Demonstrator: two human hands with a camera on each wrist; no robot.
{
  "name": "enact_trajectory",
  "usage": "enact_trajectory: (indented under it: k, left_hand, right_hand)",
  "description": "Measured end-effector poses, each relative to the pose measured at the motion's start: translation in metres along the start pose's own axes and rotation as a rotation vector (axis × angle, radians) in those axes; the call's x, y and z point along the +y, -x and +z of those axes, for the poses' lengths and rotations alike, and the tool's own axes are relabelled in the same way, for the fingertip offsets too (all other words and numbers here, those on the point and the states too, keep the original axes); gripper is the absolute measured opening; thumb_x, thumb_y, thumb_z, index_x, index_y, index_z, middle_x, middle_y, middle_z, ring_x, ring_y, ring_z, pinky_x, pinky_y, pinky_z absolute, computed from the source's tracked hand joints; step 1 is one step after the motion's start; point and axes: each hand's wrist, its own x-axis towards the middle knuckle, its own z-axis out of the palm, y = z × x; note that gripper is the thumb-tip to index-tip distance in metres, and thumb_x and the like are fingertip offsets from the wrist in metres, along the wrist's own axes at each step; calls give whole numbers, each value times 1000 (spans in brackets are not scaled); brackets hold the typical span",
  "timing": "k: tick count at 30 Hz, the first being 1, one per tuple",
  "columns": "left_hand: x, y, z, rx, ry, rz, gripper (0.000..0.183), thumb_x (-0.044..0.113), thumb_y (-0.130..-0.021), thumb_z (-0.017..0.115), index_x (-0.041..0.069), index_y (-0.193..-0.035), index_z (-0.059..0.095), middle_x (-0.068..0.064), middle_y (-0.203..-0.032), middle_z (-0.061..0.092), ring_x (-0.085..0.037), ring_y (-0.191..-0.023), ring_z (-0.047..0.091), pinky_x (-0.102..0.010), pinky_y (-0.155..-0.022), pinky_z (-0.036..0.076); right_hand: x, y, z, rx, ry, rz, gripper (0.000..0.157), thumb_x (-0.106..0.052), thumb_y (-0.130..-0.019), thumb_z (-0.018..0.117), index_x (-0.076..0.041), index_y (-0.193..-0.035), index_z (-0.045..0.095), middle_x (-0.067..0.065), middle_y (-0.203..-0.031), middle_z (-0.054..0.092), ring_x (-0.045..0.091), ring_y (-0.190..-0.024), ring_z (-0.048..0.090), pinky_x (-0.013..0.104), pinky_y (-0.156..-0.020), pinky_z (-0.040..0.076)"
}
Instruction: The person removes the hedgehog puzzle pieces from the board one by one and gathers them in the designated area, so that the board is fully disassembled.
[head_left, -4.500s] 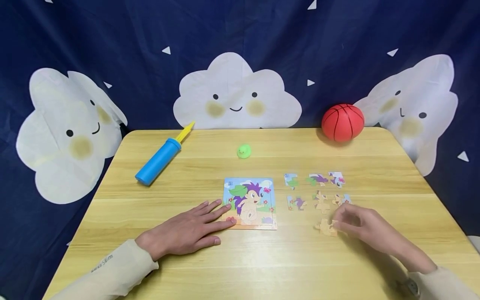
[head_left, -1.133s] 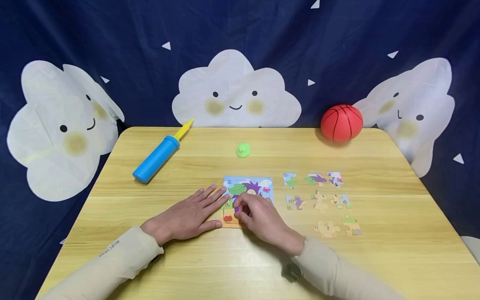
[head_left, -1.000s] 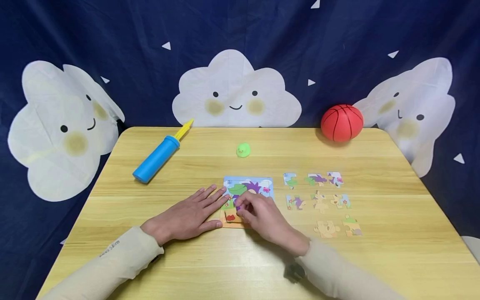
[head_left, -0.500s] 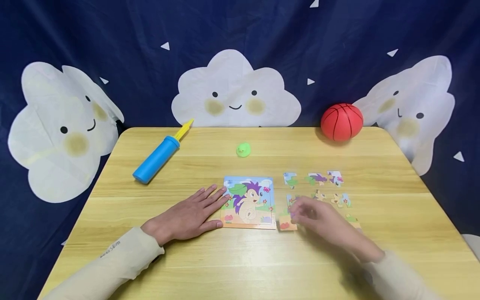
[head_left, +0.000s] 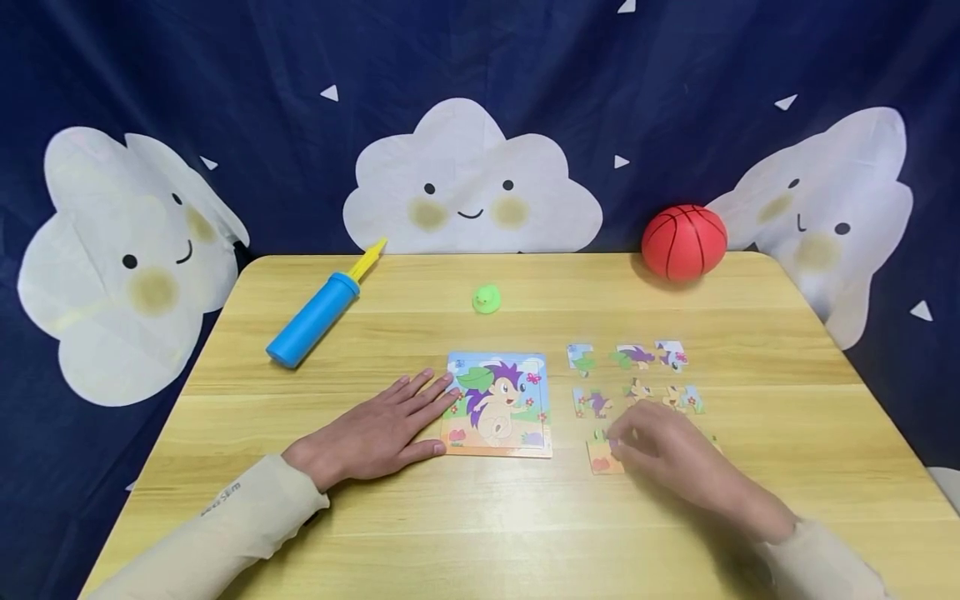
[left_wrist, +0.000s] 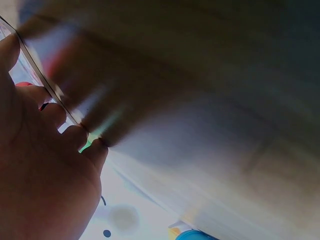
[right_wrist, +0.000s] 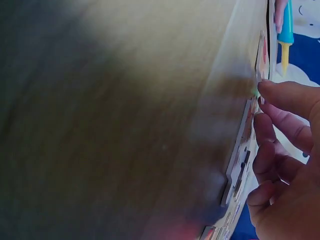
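My left hand lies flat on the table, fingers spread, its fingertips on the left edge of a square puzzle board with a purple-haired hedgehog picture. My right hand pinches a puzzle piece with an orange ground and a red shape between thumb and forefinger. In the right wrist view this piece stands at the thumb tip, close to the table. Several loose puzzle pieces lie in rows beyond and beside the right hand, which covers some of them.
At the table's back left lies a blue pump with a yellow nozzle. A small green duck sits behind the board. A red ball rests at the back right edge. Behind the table hangs a dark blue cloth with clouds.
My right hand lifted the red-and-orange piece off the board's lower left corner and carried it right, to the near row of loose pieces. The left hand stayed at the board.
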Motion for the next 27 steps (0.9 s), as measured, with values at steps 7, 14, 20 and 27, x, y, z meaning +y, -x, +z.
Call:
enact_trajectory:
  k: [7, 14, 20, 27]
  left_hand:
    - [0, 0, 0, -9, -11, -5, 76, 59, -114, 46, 23, -176, 21, -3, -185, 15, -34, -172, 11, -57, -138, 17]
    - [-2, 0, 1, -6, -8, 2, 76, 58, -114, 46, 21, -176, 23, -4, -184, 16, -35, -171, 13, -58, -138, 17]
    - [-2, 1, 0, -10, -4, -5, 76, 59, -114, 45, 22, -176, 23, -4, -184, 17, -35, -171, 13, -58, -138, 17]
    - [-2, 0, -1, -10, -3, -6, 75, 58, -114, 46, 22, -176, 23, -4, -184, 17, -35, -171, 13, -58, -138, 17]
  right_hand:
    - [1, 0, 4, 23, 41, -32, 23, -10, -93, 85, -29, -105, 77, -18, -105, 71, 1, -92, 58, 25, -78, 54]
    - [-1, -1, 6, 21, 39, -20, 24, -10, -93, 85, -29, -104, 77, -18, -105, 72, 2, -95, 60, 26, -80, 55]
    - [-1, -2, 7, 11, 35, -14, 23, -10, -94, 84, -29, -105, 77, -19, -105, 71, 2, -94, 59, 26, -80, 55]
    - [0, -3, 8, 17, 22, -28, 24, -10, -94, 85, -29, -106, 76, -19, -105, 71, 2, -92, 58, 25, -79, 54]
